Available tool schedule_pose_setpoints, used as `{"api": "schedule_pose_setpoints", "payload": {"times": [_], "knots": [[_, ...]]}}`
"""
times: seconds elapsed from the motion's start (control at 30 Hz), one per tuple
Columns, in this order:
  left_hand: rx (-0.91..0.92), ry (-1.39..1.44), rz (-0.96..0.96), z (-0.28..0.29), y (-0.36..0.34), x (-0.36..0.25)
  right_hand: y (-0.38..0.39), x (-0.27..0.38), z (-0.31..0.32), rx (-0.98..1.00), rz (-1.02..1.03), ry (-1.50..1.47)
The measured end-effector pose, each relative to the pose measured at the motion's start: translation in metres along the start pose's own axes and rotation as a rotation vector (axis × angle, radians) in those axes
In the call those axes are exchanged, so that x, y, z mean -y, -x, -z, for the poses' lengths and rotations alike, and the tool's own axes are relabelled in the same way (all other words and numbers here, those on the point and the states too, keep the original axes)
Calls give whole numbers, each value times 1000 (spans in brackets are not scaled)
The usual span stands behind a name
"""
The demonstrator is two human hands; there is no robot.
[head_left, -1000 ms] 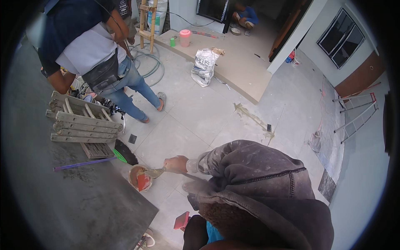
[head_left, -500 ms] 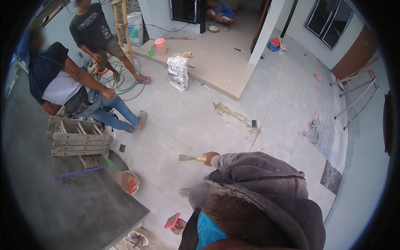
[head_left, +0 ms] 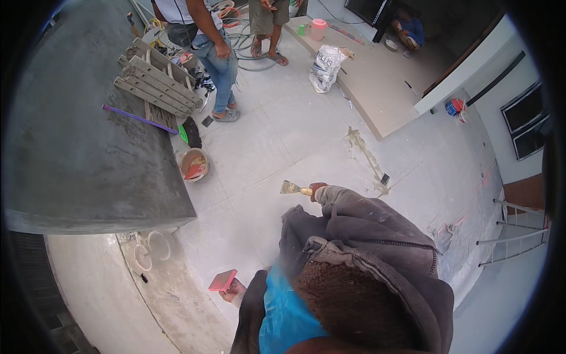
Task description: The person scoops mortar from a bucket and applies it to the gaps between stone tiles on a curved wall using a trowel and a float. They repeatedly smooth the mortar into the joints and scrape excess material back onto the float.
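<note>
My right grip (head_left: 318, 192) is wrapped round the handle of a putty knife (head_left: 292, 187), blade sticking out to its left. My left grip (head_left: 233, 291), closer to me, has hold of a flat red plate (head_left: 222, 280), fingers partly hidden behind it tbh. There's a mucky bucket (head_left: 203, 169) off to the left of the right grip, broom (head_left: 191, 132) just past it, and a white bag (head_left: 326, 69) well ahead of that grip.

A building site, shown by the folded ladder (head_left: 158, 81), white sack (head_left: 325, 69), bucket (head_left: 194, 164) and smeared floor tiles (head_left: 253, 144).
</note>
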State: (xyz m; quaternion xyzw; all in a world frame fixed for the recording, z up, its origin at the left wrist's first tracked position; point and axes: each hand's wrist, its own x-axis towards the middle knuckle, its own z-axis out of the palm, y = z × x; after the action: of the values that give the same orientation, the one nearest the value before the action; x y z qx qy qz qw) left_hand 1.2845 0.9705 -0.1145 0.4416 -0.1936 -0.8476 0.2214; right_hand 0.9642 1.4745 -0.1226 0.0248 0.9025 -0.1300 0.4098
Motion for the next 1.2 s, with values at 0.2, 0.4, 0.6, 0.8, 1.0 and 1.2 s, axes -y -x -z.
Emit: {"api": "schedule_pose_setpoints", "payload": {"times": [0.2, 0.4, 0.6, 0.8, 1.0, 1.2], "knots": [[441, 417, -247, 199, 39, -36, 3, 158, -64, 7, 256, 202], [-143, 500, -416, 264, 78, -109, 19, 321, -134, 58, 426, 447], [-366, 649, -494, 299, 55, -159, -7, 455, -176, 123, 527, 533], [-715, 799, -497, 277, 13, -252, -51, 634, -232, 224, 540, 761], [-632, 723, -686, 275, -17, -382, -51, 860, -279, 208, 682, 799], [-734, 918, -632, 347, -79, -453, -49, 1010, -320, 68, 772, 654]]}}
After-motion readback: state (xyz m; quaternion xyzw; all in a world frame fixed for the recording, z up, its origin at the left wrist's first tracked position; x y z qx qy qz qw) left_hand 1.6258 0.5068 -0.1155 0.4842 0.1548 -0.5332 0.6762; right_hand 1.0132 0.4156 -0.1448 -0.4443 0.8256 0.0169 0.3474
